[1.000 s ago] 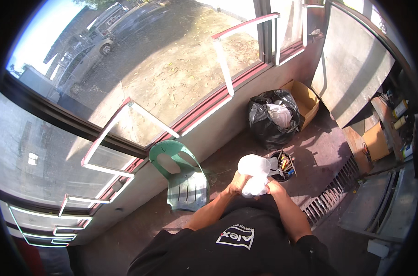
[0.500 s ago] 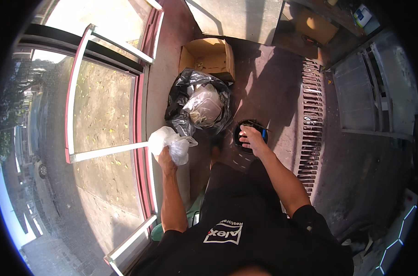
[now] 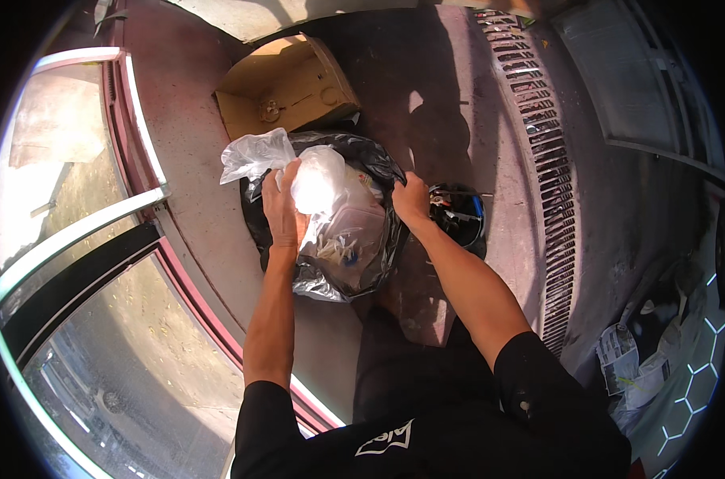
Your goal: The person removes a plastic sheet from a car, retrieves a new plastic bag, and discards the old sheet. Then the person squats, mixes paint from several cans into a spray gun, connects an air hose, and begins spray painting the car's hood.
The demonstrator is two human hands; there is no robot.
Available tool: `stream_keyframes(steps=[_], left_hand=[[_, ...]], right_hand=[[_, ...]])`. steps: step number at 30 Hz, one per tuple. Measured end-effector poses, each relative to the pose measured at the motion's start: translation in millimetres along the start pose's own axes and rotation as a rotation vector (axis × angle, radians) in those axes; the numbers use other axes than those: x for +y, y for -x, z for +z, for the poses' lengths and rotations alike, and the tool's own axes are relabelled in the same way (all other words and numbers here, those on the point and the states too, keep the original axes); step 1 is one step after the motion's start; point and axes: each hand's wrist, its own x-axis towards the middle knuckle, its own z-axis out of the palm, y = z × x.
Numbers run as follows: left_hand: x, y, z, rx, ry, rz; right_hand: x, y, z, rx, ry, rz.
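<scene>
My left hand (image 3: pixel 281 209) is closed on a white plastic bag (image 3: pixel 318 180), bright in the sun, over the mouth of a black garbage bag (image 3: pixel 370 148). A loose, see-through end of the white bag sticks out past my fingers to the left. On the opposite side, my right hand (image 3: pixel 411 198) pinches the rim of the black garbage bag. Inside it lies a clear plastic bag (image 3: pixel 358 219) with pale scraps showing through. Part of the left fingers is hidden behind the white bag.
Behind the garbage bag stands an open cardboard box (image 3: pixel 287 84). A round black container (image 3: pixel 466 227) with small items and something blue stands right of my right hand. Farther right runs a slotted floor grate (image 3: pixel 556 203). A framed glass door (image 3: pixel 99 319) is at left.
My left hand has carried the white bag forward over the garbage bag. My right hand has left the round black container and taken hold of the garbage bag's rim. The view has shifted.
</scene>
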Motion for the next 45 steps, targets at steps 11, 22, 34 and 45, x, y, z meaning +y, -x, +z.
stream_keyframes(steps=[11,22,34,45], left_hand=[[-85,-21,188,-1.302,-0.233,0.112],[-190,-26,84,-0.977,-0.160,-0.214],[56,106,-21,0.058,-0.231,-0.270],[439,229,160,-1.871,-0.254,0.418]], right_hand=[[-71,93,-24,-0.127,-0.258,-0.493],[-29,142,-104,-0.034,-0.261,-0.424],[305,418,-293,-0.185,0.043,0.725],[410,460,-382,-0.417,-0.536,0.705]])
